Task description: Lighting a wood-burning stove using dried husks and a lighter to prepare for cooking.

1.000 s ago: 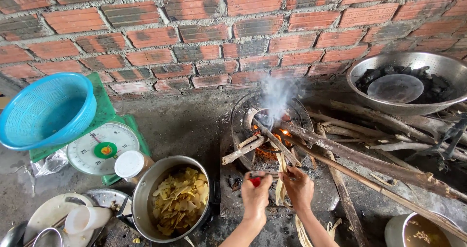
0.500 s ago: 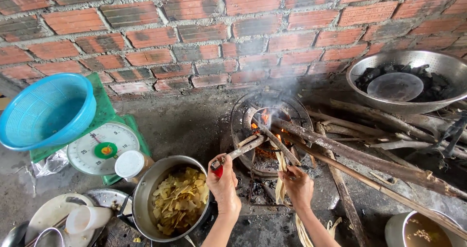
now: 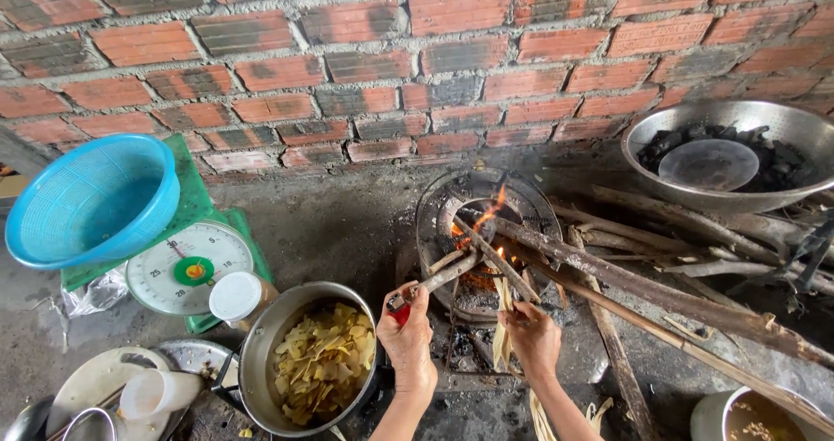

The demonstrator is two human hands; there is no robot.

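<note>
1. Since half a second ago the left hand has kept much the same place in front of the round metal wood-burning stove, while the flame has grown taller and the smoke over it has thinned; a second ago this hand sat lower and further right, close to the other hand.

2. Head view, left hand: its fingers are closed around a small red lighter, whose metal top points up toward the end of a pale split stick poking out of the stove. Whether lighter and stick touch cannot be told.

3. Head view, right hand: its fingers are curled around a bundle of pale dry leaf strips, which run from below the hand up toward the stove mouth.

4. Orange flames burn just beyond both hands, among long brown branches that stretch away to the right of the right hand.

5. Just left of the left hand stands a round steel pot of yellow chips.

6. Further left lie a green kitchen scale with a white dial and a blue plastic colander resting on top of it.

7. Far beyond the right hand, a wide metal basin of black charcoal sits by the red brick wall.
</note>
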